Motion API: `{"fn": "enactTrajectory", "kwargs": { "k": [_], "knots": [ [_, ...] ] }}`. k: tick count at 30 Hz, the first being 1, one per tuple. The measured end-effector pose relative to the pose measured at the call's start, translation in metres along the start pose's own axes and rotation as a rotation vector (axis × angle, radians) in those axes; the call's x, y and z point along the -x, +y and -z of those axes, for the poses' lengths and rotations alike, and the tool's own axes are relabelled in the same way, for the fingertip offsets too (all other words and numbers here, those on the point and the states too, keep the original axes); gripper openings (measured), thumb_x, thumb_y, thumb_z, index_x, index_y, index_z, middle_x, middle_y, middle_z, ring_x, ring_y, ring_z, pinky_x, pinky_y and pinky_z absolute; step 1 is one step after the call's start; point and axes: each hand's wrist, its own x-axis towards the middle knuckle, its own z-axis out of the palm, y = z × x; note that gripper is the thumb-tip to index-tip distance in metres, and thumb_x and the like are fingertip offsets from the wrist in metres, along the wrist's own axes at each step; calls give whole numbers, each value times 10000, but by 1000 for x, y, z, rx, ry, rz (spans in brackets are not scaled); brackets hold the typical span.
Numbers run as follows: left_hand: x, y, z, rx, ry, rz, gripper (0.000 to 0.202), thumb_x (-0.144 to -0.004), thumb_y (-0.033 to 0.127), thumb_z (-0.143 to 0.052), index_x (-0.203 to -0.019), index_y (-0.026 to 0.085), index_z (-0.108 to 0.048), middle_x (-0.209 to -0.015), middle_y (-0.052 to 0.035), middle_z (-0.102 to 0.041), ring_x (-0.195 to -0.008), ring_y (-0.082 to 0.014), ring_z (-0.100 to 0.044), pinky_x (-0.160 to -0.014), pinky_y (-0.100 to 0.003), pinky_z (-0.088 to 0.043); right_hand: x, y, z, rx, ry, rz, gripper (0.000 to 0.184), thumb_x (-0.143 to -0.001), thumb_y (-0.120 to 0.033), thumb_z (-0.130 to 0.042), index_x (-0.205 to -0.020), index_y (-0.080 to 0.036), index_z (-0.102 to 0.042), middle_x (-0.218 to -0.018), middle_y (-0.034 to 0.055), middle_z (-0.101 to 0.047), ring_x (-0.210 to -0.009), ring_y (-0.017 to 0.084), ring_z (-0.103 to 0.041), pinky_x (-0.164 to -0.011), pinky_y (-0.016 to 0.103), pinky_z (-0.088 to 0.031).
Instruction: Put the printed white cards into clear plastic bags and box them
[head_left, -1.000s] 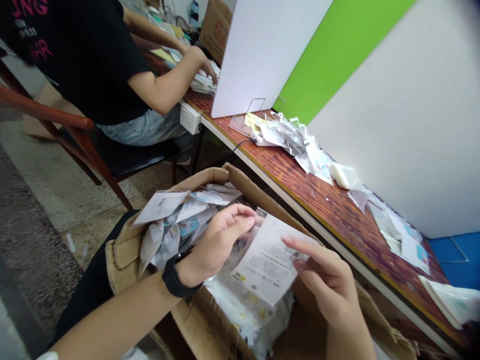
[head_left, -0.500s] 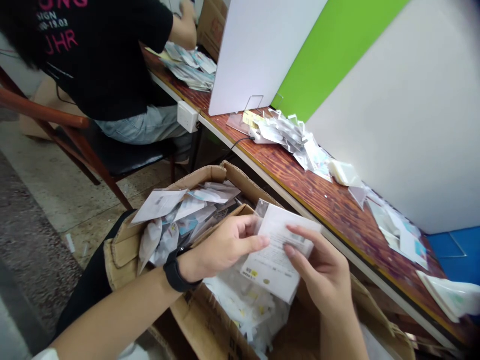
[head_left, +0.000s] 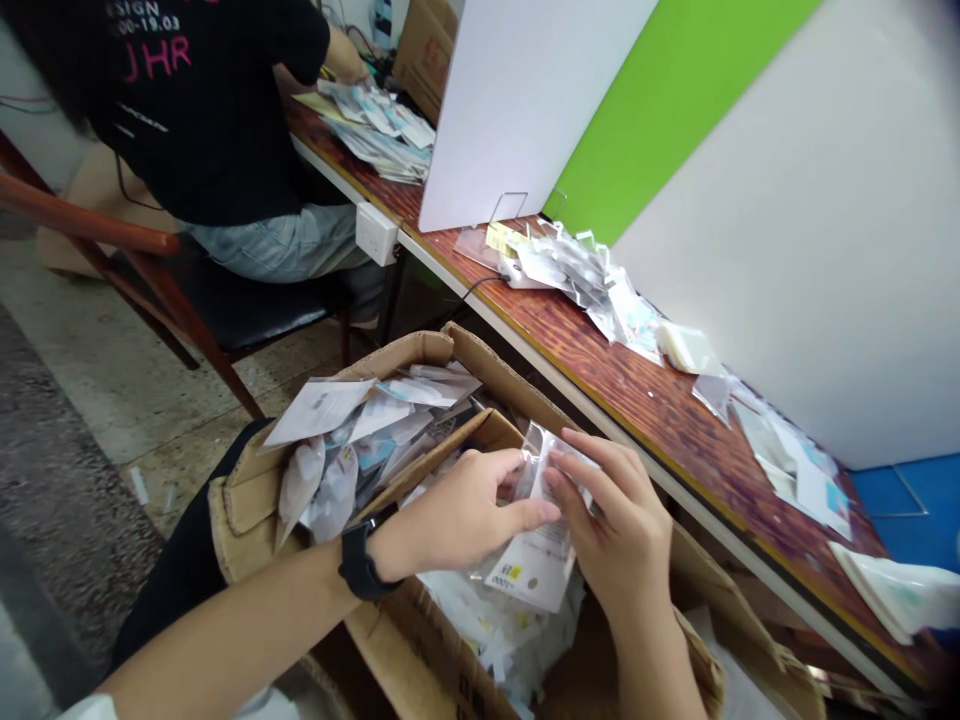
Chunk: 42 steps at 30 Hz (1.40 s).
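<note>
head | plastic packet | between left hand, right hand

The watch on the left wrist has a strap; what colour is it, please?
The watch strap is black, best seen in the head view.

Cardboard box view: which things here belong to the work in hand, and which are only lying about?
In use: left hand, right hand, plastic packet with printed card, packets in the cardboard box.
Lying about: packets on the wooden table, white power socket.
</note>
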Motion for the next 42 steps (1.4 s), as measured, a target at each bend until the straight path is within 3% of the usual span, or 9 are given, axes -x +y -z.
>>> {"fn": "enactTrajectory", "kwargs": {
  "k": [3, 6, 12, 25, 31, 35, 39, 42],
  "knots": [
    [-3, -3, -3, 73, 4, -11, 196, -809, 366, -558, -833, 175, -594, -721, 14, -564, -655, -132, -478, -594, -245, -370, 1, -2, -3, 111, -57, 125, 296, -787, -40, -573, -1047, -182, -581, -1056, 131, -645, -967, 263, -581, -815, 444, -493],
    [-6, -10, -5, 109, 54, 16, 222, -840, 373, -502, -835, 163, -576, -748, 3, -551, -687, -139, -473, -626, -259, -376, 1, -5, -8, 128, -69, 170, 207, -799, -36, -537, -976, -137, -574, -961, 141, -662, -894, 242, -594, -767, 401, -511],
    [-10, -13, -6, 208, -32, 46, 208, -847, 333, -475, -755, 149, -515, -710, 19, -489, -675, -125, -434, -612, -258, -375, -1, -9, -12, 65, -22, 25, 87, -810, -55, -532, -831, -139, -537, -825, 99, -618, -755, 175, -572, -689, 314, -491],
    [-13, -17, -7, 156, -9, 42, 182, -838, 300, -472, -756, 153, -540, -700, 18, -505, -662, -122, -449, -573, -243, -348, -1, -12, -14, 33, -43, -212, 93, -846, -115, -462, -775, -168, -490, -723, 38, -545, -647, 146, -507, -594, 283, -430],
    [-7, -14, -5, -11, 74, 17, 155, -825, 259, -468, -760, 157, -565, -694, 10, -564, -646, -128, -480, -566, -245, -354, -3, -13, -8, -141, -139, -135, 106, -840, -121, -537, -927, -169, -576, -919, 68, -597, -806, 153, -575, -709, 280, -481],
    [-3, -7, -6, -153, 68, -26, 123, -833, 226, -453, -815, 179, -565, -743, 14, -600, -661, -127, -499, -593, -254, -356, -2, -11, -5, -99, -121, -98, 105, -826, -98, -566, -884, -179, -600, -865, 50, -605, -743, 136, -574, -651, 257, -483],
    [-2, -5, -5, -150, 22, -30, 165, -863, 259, -422, -795, 177, -548, -699, 29, -558, -632, -116, -457, -566, -250, -342, 0, -12, -5, 11, -70, -35, 93, -813, -82, -564, -861, -161, -574, -844, 66, -617, -740, 154, -567, -638, 280, -475],
    [-3, -4, -5, -131, 24, -32, 194, -871, 279, -415, -760, 168, -529, -674, 35, -521, -614, -109, -421, -557, -251, -335, 1, -15, -8, 34, -23, -76, 69, -820, -87, -544, -825, -156, -539, -818, 68, -606, -727, 154, -560, -631, 282, -467]
  ]
}}
